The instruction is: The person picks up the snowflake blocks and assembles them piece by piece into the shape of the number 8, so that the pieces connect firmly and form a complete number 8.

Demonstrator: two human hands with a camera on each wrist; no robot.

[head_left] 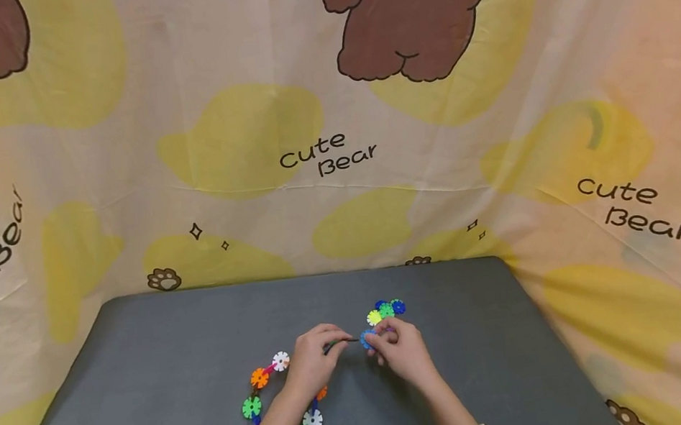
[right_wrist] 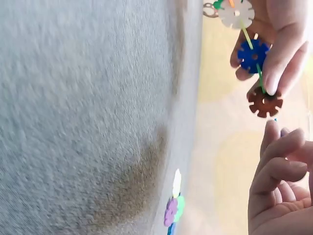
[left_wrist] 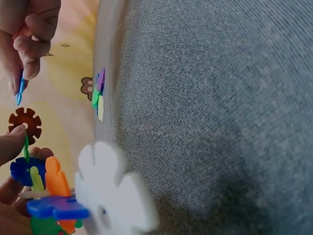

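From my end, I'm looking into a makeshift, cloth-walled booth, judging by the cartoon-bear curtain (head_left: 239, 139) hung around three sides of the gray fabric-topped table (head_left: 491, 351).

gray table (head_left: 158, 354) | printed curtain (head_left: 214, 56) behind | brown bears (head_left: 412, 21) | black lettering (head_left: 331, 144)

Wider head view facing forward and down over table (head_left: 167, 375), close sideways wrist views sharing brown disc (left_wrist: 33, 123)

Bear-print cloth (head_left: 326, 113) behind grey table (head_left: 483, 345)
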